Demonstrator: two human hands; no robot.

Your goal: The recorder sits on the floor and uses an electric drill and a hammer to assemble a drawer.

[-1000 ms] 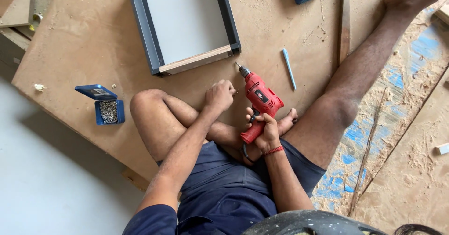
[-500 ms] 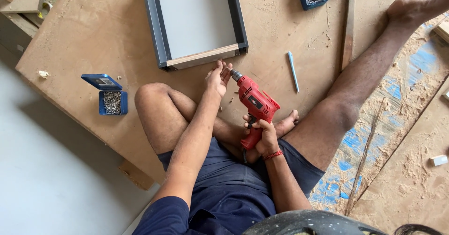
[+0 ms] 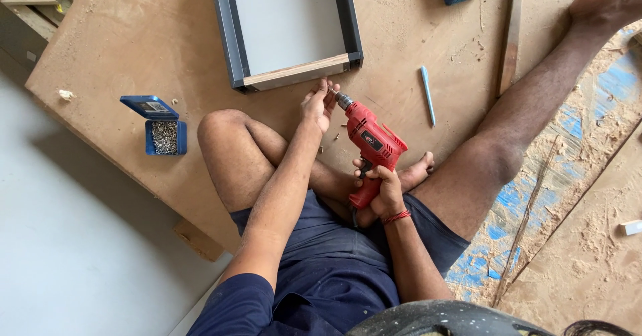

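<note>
Head view: I see right hand [image 3: 383, 190] gripping red drill [image 3: 372, 144] handle; left hand [image 3: 317, 104] fingers pinch its bit tip beside drawer box [image 3: 287, 75].

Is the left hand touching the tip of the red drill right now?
Touching. In the head view, the left hand has its fingers closed around the front tip of the red drill, with no gap between them.

We see our red plastic power drill [image 3: 372, 143] tilted, its metal chuck tip aimed up-left toward the grey drawer box with a plywood front edge [image 3: 294, 72], which lies flat just beyond the tip.
</note>
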